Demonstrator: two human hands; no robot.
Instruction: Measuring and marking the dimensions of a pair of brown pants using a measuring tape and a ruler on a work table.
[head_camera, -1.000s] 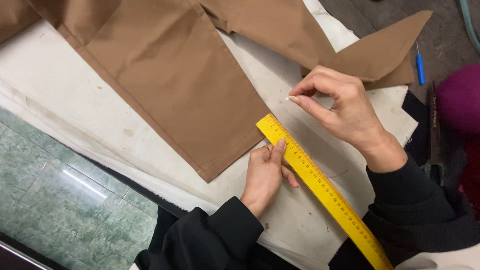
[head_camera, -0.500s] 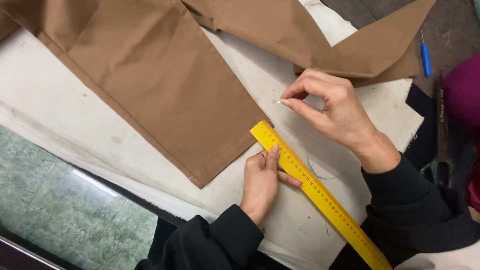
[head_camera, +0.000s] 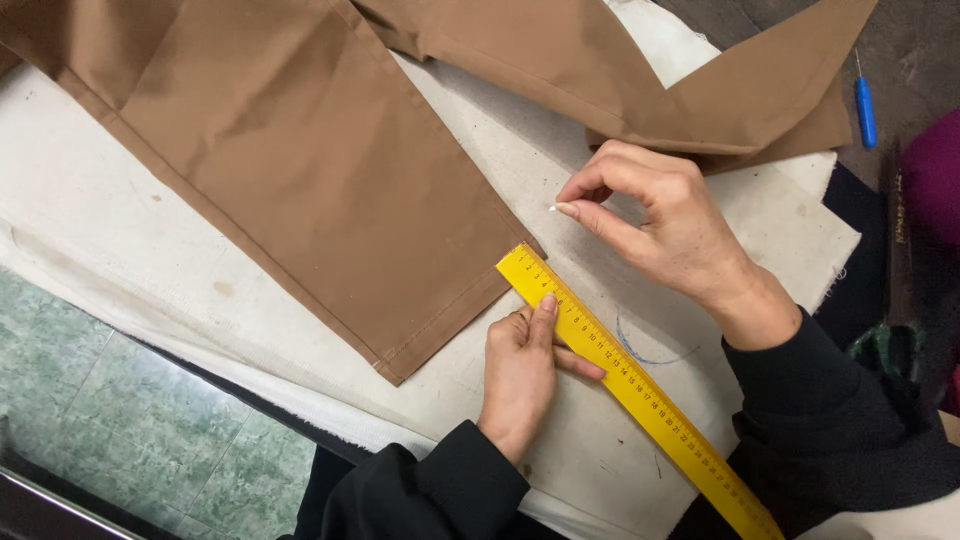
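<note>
While the left hand (head_camera: 520, 375) pressed down on the yellow ruler (head_camera: 640, 395), its fingers lay close together, the forefinger flat along the ruler's near edge and the thumb tucked under the other side. That ruler ran diagonally across the counter (head_camera: 130, 230), its top end touching the corner of the brown cloth (head_camera: 320, 170), its lower end running off toward the bottom right of the view. Counter top was covered by an off-white, stained sheet. Brown cloth lay flat over most of the upper part, hemmed edge running down to a point just left of the left hand. A second fold of the same brown cloth stretched across the top right.

Right hand (head_camera: 660, 220) hovered just above the ruler's top end, thumb and forefinger pinched on a small white piece (head_camera: 553, 208), maybe chalk, too small to be sure. Other fingers curled in. Tip of the white piece sat over bare sheet, near the cloth corner, not touching it as far as could be seen.

Faint blue curved mark (head_camera: 650, 350) showed on the sheet beside the ruler. Blue-handled tool (head_camera: 865, 105) lay at far right, well apart. Both sleeves were black. Green tiled floor (head_camera: 120, 420) showed at lower left.
</note>
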